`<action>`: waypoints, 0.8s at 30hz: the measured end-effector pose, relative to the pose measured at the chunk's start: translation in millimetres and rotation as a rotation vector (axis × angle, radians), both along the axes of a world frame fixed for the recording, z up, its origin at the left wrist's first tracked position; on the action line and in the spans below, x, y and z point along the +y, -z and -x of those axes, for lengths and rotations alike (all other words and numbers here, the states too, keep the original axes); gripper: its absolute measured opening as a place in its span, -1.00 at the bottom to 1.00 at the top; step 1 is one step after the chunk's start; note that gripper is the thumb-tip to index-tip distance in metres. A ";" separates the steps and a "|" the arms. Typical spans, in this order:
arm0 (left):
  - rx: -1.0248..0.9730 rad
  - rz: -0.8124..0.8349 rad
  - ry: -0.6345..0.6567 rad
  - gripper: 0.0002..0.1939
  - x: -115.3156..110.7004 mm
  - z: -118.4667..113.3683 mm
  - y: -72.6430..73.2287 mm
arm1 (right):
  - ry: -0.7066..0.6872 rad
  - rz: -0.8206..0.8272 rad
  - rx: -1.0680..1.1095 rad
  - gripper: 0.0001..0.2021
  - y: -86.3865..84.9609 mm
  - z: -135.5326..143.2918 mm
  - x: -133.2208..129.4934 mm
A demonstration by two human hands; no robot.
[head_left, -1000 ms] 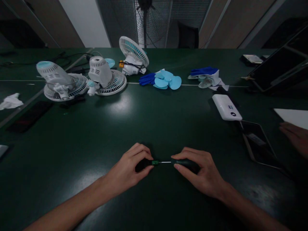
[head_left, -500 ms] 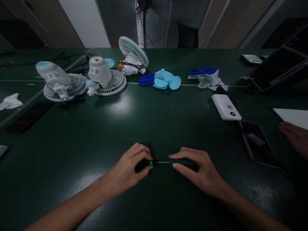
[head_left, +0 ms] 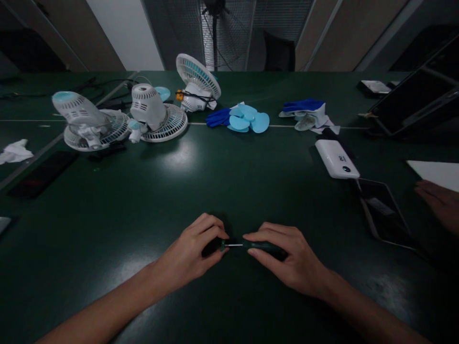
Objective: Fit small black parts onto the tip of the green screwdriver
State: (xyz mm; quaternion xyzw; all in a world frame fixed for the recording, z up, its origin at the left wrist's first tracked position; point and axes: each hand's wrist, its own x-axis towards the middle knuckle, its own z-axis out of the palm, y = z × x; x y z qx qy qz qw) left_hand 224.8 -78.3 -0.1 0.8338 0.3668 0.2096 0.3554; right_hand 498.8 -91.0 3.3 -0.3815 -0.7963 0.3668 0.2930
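Between thumb and fingers, my left hand (head_left: pixel 201 243) pinches a small green part (head_left: pixel 223 245), possibly a circuit board or terminal block; most of it is hidden by the fingertips. My right hand (head_left: pixel 287 253) is closed around the dark green handle of a screwdriver (head_left: pixel 263 246). Its thin metal shaft points left, and the tip meets the green part, though the exact contact point is too small to make out. Both hands are low over the dark green table (head_left: pixel 229 186), close to each other.
Fan heads (head_left: pixel 150 112) lie at the back left. Behind my hands are a light blue fan blade (head_left: pixel 249 118) and work gloves (head_left: pixel 304 113). A white power bank (head_left: pixel 337 160) and a phone (head_left: pixel 385 212) lie right, near another person's hand (head_left: pixel 439 203).
My right hand has moved left with the screwdriver, bringing it nearer to my left hand. The green part has turned slightly and now looks narrower.
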 end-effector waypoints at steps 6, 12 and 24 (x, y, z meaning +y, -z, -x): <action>0.006 0.000 0.005 -0.84 -0.1 -0.2 -0.7 | 0.022 0.042 0.095 -0.76 -3.2 -1.4 1.9; 0.002 -0.022 0.017 -0.80 0.4 -0.4 1.0 | 0.034 0.004 0.023 -0.79 -0.1 -0.7 0.6; 0.026 -0.037 0.034 -0.83 -0.1 -0.5 1.8 | -0.011 -0.002 0.013 -0.75 0.5 1.0 3.1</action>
